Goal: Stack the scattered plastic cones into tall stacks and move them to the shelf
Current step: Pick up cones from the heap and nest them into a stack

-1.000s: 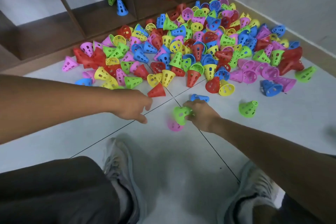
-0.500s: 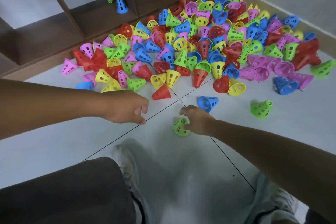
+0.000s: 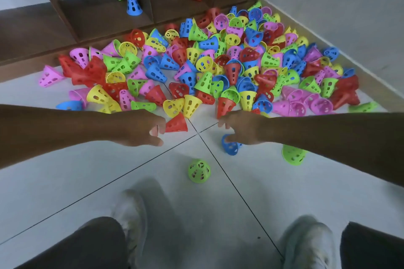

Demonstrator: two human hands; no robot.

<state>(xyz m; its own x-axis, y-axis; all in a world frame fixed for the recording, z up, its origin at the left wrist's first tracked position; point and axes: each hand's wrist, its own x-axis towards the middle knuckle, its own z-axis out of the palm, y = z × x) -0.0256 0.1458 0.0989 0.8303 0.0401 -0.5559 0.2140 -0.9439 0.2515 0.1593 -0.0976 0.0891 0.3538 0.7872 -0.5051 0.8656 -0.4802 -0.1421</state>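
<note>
Cones (image 3: 218,67) lie heaped on the floor against the shelf (image 3: 96,15). Nearer me than the heap, my right hand (image 3: 242,129) grips a blue cone (image 3: 229,146); my left hand (image 3: 142,126) hovers loosely curled, touching nothing, beside a red cone (image 3: 177,123).

Bare forearms, dark trousers (image 3: 72,247), pale worn sneakers (image 3: 306,244)

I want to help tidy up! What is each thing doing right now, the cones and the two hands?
Green cone by the feet: upright on the floor, alone.
Blue cone: tipped over, right hand over it, grip unclear.
Red cone: upright, beside left hand, which holds nothing.
Big pile: scattered, unstacked.
Shelf: holds a few loose cones, no stacks.
</note>
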